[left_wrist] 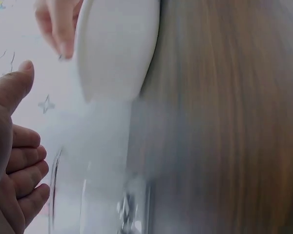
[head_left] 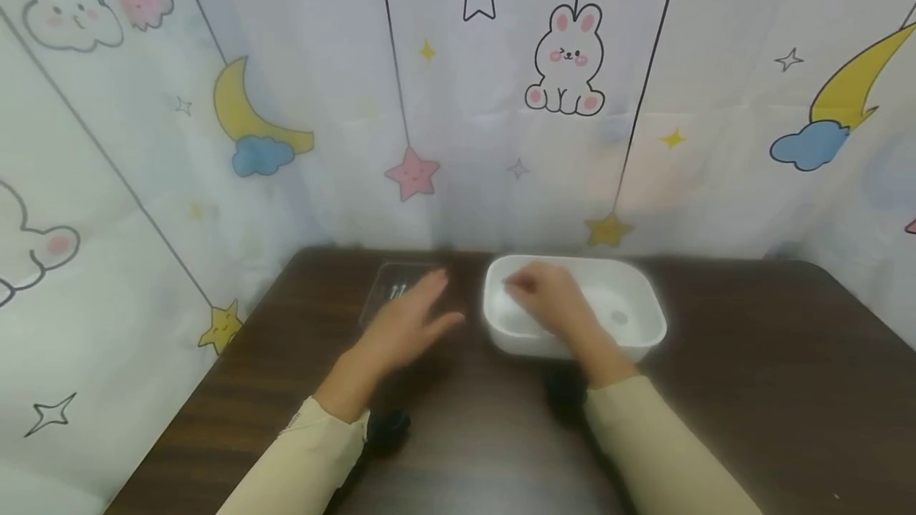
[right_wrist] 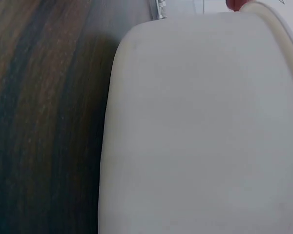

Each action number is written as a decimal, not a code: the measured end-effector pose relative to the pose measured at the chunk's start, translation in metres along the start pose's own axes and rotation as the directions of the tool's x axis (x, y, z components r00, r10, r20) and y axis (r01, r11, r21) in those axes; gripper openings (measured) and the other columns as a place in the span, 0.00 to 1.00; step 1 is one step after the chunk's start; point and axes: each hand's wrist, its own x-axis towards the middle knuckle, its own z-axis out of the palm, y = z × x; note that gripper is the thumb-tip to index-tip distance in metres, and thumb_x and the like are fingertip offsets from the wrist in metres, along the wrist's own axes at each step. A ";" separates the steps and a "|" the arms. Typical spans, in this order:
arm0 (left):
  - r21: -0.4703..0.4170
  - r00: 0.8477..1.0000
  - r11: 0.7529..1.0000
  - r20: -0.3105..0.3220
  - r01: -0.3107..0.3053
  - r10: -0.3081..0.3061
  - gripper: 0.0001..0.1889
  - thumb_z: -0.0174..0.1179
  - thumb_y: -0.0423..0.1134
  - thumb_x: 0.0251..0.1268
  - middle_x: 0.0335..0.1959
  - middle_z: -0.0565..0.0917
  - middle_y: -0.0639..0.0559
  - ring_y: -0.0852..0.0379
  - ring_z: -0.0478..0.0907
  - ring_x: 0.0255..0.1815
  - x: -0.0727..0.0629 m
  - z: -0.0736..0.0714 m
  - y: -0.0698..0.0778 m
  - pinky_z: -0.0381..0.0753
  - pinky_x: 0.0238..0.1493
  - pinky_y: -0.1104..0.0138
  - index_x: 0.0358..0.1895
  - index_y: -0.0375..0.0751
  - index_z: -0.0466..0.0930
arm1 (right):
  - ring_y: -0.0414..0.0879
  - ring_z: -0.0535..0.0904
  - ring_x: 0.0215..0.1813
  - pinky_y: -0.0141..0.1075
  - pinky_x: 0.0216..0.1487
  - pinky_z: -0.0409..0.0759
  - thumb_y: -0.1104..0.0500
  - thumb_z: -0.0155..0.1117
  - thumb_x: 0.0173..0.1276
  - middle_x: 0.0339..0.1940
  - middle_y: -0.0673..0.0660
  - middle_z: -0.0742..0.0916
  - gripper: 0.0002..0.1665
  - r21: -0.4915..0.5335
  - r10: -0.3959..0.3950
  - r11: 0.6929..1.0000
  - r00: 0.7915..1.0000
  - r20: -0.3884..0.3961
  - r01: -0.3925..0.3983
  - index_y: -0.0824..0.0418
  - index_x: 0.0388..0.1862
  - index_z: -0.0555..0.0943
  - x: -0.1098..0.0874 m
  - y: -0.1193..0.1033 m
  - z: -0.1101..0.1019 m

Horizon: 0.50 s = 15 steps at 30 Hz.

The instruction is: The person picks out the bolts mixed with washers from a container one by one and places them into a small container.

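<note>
My right hand (head_left: 554, 296) is over the left part of a white oval-cornered basin (head_left: 647, 332), its thumb and fingers drawn together. In the left wrist view, a small dark metallic piece (left_wrist: 62, 57) shows at the tips of those fingers; its kind is too small to make out. My left hand (head_left: 408, 324) hovers over a clear plastic box (head_left: 379, 284), fingers extended and thumb spread, holding nothing. Several small shiny metal pieces (left_wrist: 126, 209) lie in that box. The basin's outer wall (right_wrist: 195, 122) fills most of the right wrist view and hides the right hand there.
Both containers stand on a dark wood-grain table (head_left: 744, 356), the box left of the basin. A grey round spot (head_left: 619, 317) shows on the basin's floor. Behind the table hangs a white curtain (head_left: 472, 102) printed with rabbits and stars. Dark wrist devices (head_left: 390, 427) sit under the sleeves.
</note>
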 end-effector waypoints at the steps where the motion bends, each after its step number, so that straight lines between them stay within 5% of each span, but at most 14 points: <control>1: 0.006 1.000 1.000 -0.004 0.010 -0.009 0.38 0.55 0.60 0.70 0.77 0.61 0.46 0.47 0.58 0.77 -0.003 -0.003 -0.004 0.59 0.76 0.49 0.75 0.41 0.61 | 0.50 0.86 0.36 0.45 0.43 0.85 0.60 0.71 0.61 0.32 0.57 0.90 0.06 0.003 -0.002 1.000 1.000 -0.002 0.002 0.61 0.36 0.89 0.000 -0.001 0.001; 15: 0.050 0.988 0.987 0.001 0.153 -0.154 0.40 0.55 0.60 0.70 0.78 0.59 0.43 0.42 0.57 0.77 -0.042 -0.034 -0.059 0.60 0.74 0.44 0.76 0.38 0.59 | 0.52 0.86 0.37 0.44 0.43 0.85 0.63 0.71 0.60 0.33 0.57 0.90 0.04 0.014 -0.172 0.984 0.976 -0.133 0.175 0.61 0.34 0.88 0.012 -0.025 0.020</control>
